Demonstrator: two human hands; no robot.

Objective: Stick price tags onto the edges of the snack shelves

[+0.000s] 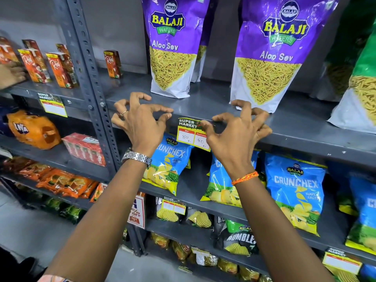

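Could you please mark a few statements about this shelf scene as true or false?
1. The price tag on the shelf edge reads 80 and 40. True.
2. The purple snack bags stand below the tag. False: they stand on the shelf above it; blue chip bags sit below.
3. The left hand wears a ring. True.
4. The wristwatch is on the right arm. False: it is on the left; the right hand has an orange thread band at its wrist.
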